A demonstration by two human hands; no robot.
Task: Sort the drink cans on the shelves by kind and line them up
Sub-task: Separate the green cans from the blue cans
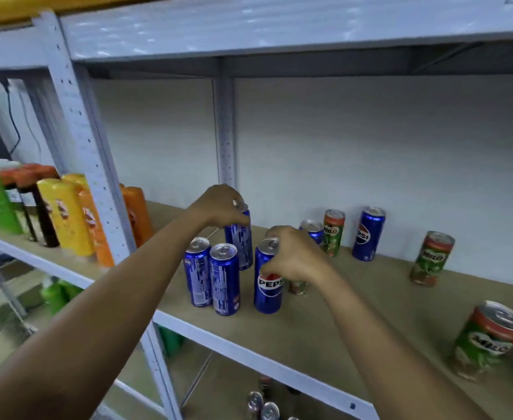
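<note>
Up on the shelf, the left hand grips the top of a rear blue cola can while the right hand grips the rim of a front cola can, two more blue cans standing just left and green malt-drink cans scattered to the right

The blue Pepsi cans were glossy metal with bare silvery tops. The shelf board looked matt, like tan fibreboard. The rack upright was smooth painted metal.
</note>
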